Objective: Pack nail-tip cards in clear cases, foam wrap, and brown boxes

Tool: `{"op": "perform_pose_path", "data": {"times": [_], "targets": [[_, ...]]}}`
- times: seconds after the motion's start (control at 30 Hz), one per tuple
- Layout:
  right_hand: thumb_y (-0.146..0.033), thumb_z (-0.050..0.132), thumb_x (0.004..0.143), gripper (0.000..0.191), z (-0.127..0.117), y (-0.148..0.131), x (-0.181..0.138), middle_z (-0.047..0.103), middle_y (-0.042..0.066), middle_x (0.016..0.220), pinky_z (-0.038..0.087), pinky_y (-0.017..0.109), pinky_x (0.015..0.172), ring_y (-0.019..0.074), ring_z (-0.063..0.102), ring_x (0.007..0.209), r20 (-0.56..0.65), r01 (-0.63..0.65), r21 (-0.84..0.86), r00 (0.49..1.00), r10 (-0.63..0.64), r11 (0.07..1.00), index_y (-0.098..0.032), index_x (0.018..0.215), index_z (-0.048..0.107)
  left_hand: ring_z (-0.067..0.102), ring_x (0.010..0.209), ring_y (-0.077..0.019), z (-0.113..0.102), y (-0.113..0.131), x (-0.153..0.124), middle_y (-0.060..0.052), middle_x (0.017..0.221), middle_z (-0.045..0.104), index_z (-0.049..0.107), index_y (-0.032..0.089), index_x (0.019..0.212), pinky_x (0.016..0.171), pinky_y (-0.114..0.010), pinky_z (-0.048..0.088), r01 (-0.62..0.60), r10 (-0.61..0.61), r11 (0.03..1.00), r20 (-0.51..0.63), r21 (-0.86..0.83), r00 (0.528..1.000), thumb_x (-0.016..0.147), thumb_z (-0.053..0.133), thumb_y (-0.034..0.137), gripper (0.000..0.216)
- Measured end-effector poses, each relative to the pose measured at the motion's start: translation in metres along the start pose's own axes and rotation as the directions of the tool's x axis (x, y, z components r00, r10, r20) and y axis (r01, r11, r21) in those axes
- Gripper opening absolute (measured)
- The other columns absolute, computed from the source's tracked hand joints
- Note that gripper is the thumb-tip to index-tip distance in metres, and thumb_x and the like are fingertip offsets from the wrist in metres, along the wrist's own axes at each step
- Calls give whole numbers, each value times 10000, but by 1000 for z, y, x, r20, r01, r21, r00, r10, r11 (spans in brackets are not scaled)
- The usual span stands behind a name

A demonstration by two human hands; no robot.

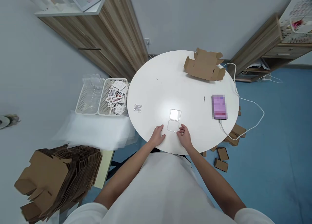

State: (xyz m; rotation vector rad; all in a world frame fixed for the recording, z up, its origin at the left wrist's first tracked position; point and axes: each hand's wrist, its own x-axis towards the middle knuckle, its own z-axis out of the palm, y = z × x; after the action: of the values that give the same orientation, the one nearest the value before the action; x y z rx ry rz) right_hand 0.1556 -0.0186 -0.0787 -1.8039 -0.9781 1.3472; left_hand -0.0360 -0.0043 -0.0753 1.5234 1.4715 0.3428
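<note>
A clear plastic hinged box (173,125) lies unfolded on the white table, its lid and base flat one above the other. To its left rests my left hand (158,137), thumb and fingers apart, holding nothing and a small gap from the box. My right hand (184,136) is at the lower right corner of the box. Its fingers are loosely bent and apart, with the tips beside the box edge; whether they touch it I cannot tell. Further left on the table is a small clear sheet or pack of little round shapes (137,108).
An unfolded cardboard box (204,66) and a cabled phone-like device with a blurred screen (219,107) are on the round table (151,87). Left are a basket of stickers or cards (116,97), a basket of clear plastic (89,98), and stacked flat cartons (60,181). Small cartons (221,164) lie on the floor.
</note>
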Motion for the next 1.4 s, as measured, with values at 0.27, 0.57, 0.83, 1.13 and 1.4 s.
{"op": "perform_pose_path", "data": {"times": [0.27,0.57,0.83,1.13,1.4], "targets": [[-298,481,741,559,35,-39,-11,424,99,1142,412,378,807,193,457,933,-247,259,-267,912,-326,928,-217,1258,283,431,1058,-231,-135,-50,10,-93,1095,451,435,178,1164,924,-381,347,-55,131,927,-183,372,974,746,503,224,426],[-247,491,746,510,171,-94,51,429,74,1137,370,382,875,220,403,1059,266,376,-472,923,-278,798,-234,1235,346,506,944,-240,-226,-67,90,-104,1108,432,327,178,1247,771,-314,398,-33,42,822,-2,569,999,649,609,177,661],[-256,579,703,610,223,-110,91,443,94,1083,360,368,806,250,414,994,199,272,-672,962,-187,689,-223,1256,325,506,930,-236,-219,-77,110,-98,1032,460,368,175,1210,730,-293,401,-93,53,847,91,523,994,639,615,152,623],[-242,583,711,570,232,-107,90,481,81,1046,340,376,781,247,419,947,137,235,-706,971,-197,668,-262,1233,357,513,783,-166,-214,-84,105,-64,949,497,386,172,1207,724,-295,421,-137,119,905,69,403,990,660,527,70,574],[-180,538,708,709,219,-97,76,436,80,1095,367,354,835,222,422,996,195,315,-616,949,-247,722,-221,1330,199,504,797,-153,-206,-85,92,-51,934,482,323,159,1264,766,-300,429,-226,215,930,72,291,974,678,538,105,626]]}}
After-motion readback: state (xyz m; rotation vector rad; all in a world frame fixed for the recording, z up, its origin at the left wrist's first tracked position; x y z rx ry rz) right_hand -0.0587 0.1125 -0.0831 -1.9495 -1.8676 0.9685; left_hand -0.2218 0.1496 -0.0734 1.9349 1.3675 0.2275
